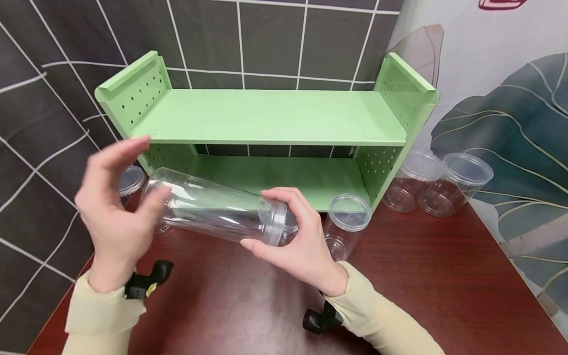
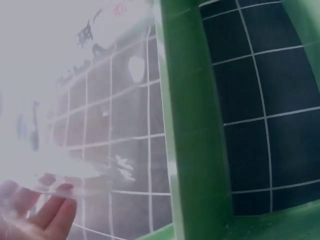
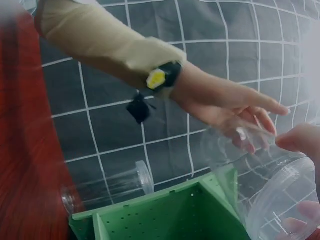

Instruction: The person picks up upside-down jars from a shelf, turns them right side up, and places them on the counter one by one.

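Observation:
A tall clear plastic jar (image 1: 213, 207) is held tilted in the air before the green shelf, its lidded end toward the right. Around that lidded end, the fingers and thumb of my right hand (image 1: 306, 241) grip it. My left hand (image 1: 117, 212) is by the base end, blurred, with thumb and fingers spread wide. The right wrist view shows the left hand (image 3: 215, 100) just beyond the jar (image 3: 280, 200), fingers extended; whether it touches the jar I cannot tell. Glare washes out much of the left wrist view, where some fingertips (image 2: 60, 215) show.
A green two-tier shelf (image 1: 266, 113) stands against the dark tiled wall. Another lidded clear jar (image 1: 349, 217) is beside my right hand. Two wider jars (image 1: 421, 165) stand right of the shelf, and one jar (image 1: 131, 180) is behind my left hand. The table (image 1: 248, 296) is reddish brown.

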`<state>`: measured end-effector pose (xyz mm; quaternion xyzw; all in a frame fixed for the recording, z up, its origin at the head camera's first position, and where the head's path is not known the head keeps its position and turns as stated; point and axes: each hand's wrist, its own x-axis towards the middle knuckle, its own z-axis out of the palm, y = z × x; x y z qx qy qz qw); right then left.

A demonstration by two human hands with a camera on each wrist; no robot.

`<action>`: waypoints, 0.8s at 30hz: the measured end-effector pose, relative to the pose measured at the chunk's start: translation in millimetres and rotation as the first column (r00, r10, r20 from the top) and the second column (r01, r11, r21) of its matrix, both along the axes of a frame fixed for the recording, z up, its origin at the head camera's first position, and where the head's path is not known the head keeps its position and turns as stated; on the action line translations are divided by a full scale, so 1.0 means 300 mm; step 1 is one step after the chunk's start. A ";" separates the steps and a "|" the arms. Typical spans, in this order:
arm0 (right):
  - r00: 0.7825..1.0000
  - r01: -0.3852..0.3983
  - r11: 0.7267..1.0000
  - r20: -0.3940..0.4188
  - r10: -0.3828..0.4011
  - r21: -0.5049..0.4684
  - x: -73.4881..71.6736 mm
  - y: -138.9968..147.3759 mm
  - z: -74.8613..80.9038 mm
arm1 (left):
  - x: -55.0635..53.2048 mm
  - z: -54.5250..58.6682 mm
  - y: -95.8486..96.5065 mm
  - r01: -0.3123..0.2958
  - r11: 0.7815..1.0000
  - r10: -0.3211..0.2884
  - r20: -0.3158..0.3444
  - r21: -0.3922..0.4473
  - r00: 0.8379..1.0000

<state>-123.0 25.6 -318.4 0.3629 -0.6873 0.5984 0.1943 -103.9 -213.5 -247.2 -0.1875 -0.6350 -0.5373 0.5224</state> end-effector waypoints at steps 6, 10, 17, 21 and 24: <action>0.999 0.034 0.999 -0.033 -0.034 0.022 -0.007 -0.004 0.016 | 0.065 -0.046 0.053 -0.078 0.883 0.071 -0.032 -0.462 0.997; 0.998 0.053 0.997 -0.017 -0.052 0.047 -0.014 -0.010 0.022 | 0.071 -0.090 0.064 0.008 0.762 0.031 0.049 -0.648 0.998; 0.999 0.043 0.997 0.020 -0.044 0.071 -0.004 -0.029 0.030 | 0.058 -0.177 0.091 0.021 0.728 0.065 0.100 -0.685 0.993; 0.998 0.057 0.994 -0.006 -0.057 0.092 0.002 -0.034 0.035 | 0.059 -0.197 0.097 0.011 0.753 0.085 0.113 -0.658 0.990; 0.998 0.058 0.993 -0.021 -0.056 0.107 0.007 -0.035 0.040 | 0.060 -0.203 0.097 -0.002 0.758 0.095 0.108 -0.652 0.990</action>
